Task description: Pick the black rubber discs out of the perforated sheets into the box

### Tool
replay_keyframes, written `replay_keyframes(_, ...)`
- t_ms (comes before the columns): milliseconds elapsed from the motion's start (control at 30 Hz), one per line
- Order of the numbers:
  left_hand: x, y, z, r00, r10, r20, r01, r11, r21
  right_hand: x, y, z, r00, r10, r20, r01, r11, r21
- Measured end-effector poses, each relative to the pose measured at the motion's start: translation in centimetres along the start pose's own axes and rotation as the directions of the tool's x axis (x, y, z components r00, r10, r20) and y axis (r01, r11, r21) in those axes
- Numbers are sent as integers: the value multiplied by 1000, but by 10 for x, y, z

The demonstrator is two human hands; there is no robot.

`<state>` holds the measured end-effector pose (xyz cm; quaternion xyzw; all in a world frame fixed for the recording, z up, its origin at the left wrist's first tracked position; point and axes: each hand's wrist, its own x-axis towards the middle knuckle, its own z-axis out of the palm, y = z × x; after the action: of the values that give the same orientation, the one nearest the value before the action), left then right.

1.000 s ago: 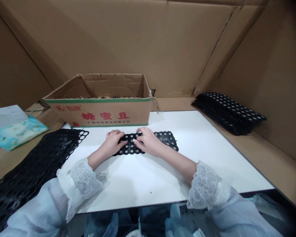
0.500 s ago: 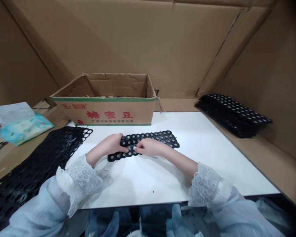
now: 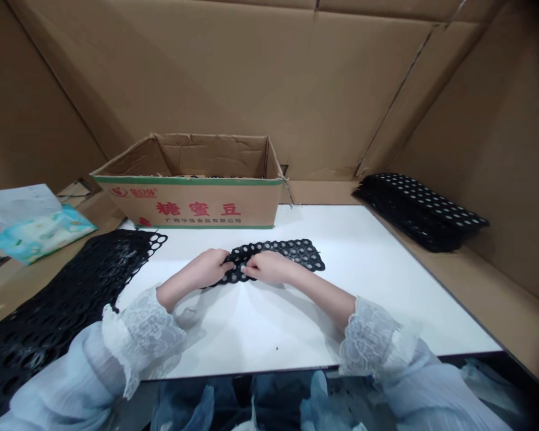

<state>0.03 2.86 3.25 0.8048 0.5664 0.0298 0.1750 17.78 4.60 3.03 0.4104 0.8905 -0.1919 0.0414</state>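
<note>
A black perforated sheet (image 3: 306,255) with rows of round greyish dots lies across the white tabletop. My left hand (image 3: 210,267) grips its left part, thumb on top and fingers curled at the upper edge. That end looks bent up slightly off the surface. Close by, my right hand (image 3: 269,267) is closed in a pinch at the sheet's lower edge near the middle. Something small and pale shows at its thumb tip; whether it is a nail or a separate piece, I cannot tell. My right hand hides part of the sheet.
Behind the sheet stands an open cardboard box (image 3: 202,203) with dark pieces inside. Black ring-holed sheets (image 3: 67,293) lie at the left, near a tissue pack (image 3: 45,232). A stack of dotted black sheets (image 3: 420,209) sits at the right. Cardboard walls (image 3: 260,84) surround the white table (image 3: 386,299).
My left hand has moved slightly right, and the sheet's left end, flat before, is now bent up. My right hand stays almost in place. The view has shifted a little.
</note>
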Motion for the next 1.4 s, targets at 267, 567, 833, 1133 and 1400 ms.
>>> replay_keyframes(267, -12, 27, 12, 987, 40, -155, -26, 996, 87, 0, -12, 6, 990, 100, -100, -106, 992, -62)
replay_keyframes(567, 3, -3, -6, 997, -21, -69, 25, 998, 60, -5, 4, -12, 986, -97, 137, 61, 967, 247)
replay_keyframes(833, 2, -17, -14, 963, -45, 265, 133, 938, -321, -5, 4, -12, 977, -88, 193, 34, 963, 267)
replay_keyframes(1133, 6, -16, -10, 939, -62, 337, 204, 892, -404, -2, 5, -9, 986, -29, 164, -10, 973, 231)
replay_keyframes(1400, 3, -5, -5, 963, -131, 237, 210, 913, -349, -5, 0, -10, 986, -68, 151, 36, 978, 204)
